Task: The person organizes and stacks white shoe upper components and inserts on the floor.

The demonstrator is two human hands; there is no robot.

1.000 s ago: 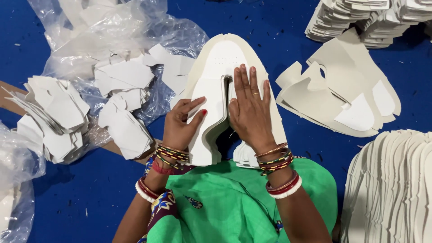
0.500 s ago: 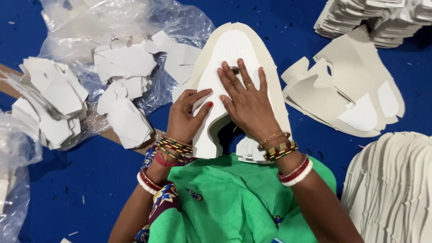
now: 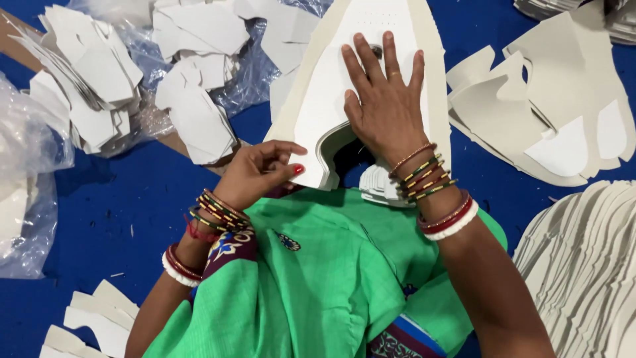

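A stack of large cream, horseshoe-shaped cut pieces lies on the blue surface in front of me. My right hand lies flat on top of the stack with its fingers spread, pressing it down. My left hand pinches the near left leg of the stack between thumb and fingers. Both wrists carry several coloured bangles. A small pile of white pieces sits just under my right wrist. My green garment fills the lower middle.
Clear plastic bags with white cut pieces lie at the upper left. Flat cream cut-outs spread at the upper right. A fanned stack of cream pieces stands at the lower right; more white pieces lie at the lower left.
The view has drawn closer to the stack. My right hand has slid further up the top piece, and my left hand has shifted from lying on the left leg to pinching its edge.
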